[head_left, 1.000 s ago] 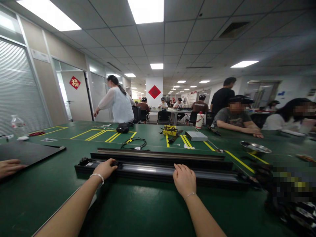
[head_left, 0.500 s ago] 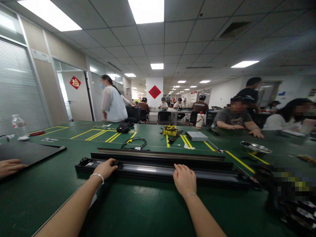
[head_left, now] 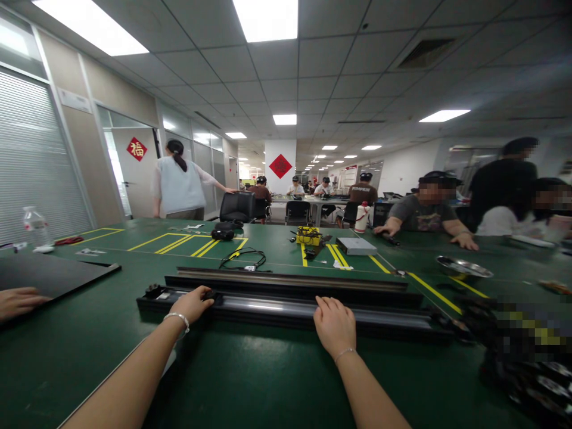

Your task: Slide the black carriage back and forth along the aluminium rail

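Note:
A long black rail (head_left: pixel 272 305) with a shiny metal strip along its top lies crosswise on the green table. Near its left end, my left hand (head_left: pixel 192 307) has its fingers closed on a small black block (head_left: pixel 216 297) that sits on the strip. The fingertips are partly hidden behind the block. My right hand (head_left: pixel 336 326) lies over the near edge of the rail, right of the middle, its fingers stretched out and touching the metal strip. Just behind, a second long dark bar (head_left: pixel 286 280) runs parallel to the rail.
A co-worker's hand (head_left: pixel 22 300) rests on a dark flat panel (head_left: pixel 58 277) at the left. Beyond the rail lie a coiled black cable (head_left: pixel 241 259), a yellow device (head_left: pixel 308 236) and a grey box (head_left: pixel 356 246). At the right are a metal bowl (head_left: pixel 463 267) and blurred black parts (head_left: pixel 531 375).
My hands and the rail have stayed put. In the background, a standing person has turned and moved left. Across the table, a co-worker has reached toward a dark object; another person behind has shifted right.

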`<state>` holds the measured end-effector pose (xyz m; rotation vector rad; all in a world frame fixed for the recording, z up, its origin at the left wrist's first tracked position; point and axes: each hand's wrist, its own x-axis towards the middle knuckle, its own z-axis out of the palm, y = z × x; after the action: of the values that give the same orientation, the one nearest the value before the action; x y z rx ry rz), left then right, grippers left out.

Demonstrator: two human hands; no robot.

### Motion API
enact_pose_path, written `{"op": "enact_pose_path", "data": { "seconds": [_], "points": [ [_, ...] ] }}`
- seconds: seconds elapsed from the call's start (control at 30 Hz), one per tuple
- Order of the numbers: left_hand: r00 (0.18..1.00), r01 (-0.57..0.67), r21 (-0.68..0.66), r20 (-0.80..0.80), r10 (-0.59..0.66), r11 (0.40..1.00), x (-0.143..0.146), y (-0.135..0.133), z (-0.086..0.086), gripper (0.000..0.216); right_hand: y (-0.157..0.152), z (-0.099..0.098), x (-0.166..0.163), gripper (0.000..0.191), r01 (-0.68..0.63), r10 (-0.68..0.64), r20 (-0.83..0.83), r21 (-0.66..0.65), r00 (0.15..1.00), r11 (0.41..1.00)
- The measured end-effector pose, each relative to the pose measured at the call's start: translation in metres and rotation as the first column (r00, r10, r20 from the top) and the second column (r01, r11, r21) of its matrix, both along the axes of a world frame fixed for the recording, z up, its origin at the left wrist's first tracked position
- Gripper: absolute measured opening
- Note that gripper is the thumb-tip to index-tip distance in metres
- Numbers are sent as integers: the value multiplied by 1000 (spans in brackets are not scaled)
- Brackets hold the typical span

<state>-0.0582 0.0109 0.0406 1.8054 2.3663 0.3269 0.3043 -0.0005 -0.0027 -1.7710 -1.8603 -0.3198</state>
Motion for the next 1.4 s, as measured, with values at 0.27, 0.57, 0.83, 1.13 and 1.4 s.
{"op": "enact_pose_path", "data": {
  "seconds": [0.27, 0.57, 0.83, 1.13, 1.4],
  "points": [
    [999, 15, 6, 31, -15, 1000, 0, 1, -1, 44, 0, 0, -1, 39, 8, -8, 7, -11, 1000, 1000],
    [1000, 17, 9, 25, -18, 1000, 1, 0, 0, 44, -1, 3, -1, 40, 12, -11, 19, -36, 1000, 999],
    [999, 20, 11, 27, -20, 1000, 2, 0, -1, 44, 0, 0, 0, 40, 7, -7, 5, -25, 1000, 1000],
    [999, 18, 18, 29, -19, 1000, 1, 0, -2, 44, -1, 4, -1, 40, 10, -10, 18, -38, 1000, 999],
    [999, 25, 28, 43, -26, 999, -1, 2, -4, 43, -1, 3, -1, 40, 11, -11, 17, -44, 1000, 999]
  ]
}}
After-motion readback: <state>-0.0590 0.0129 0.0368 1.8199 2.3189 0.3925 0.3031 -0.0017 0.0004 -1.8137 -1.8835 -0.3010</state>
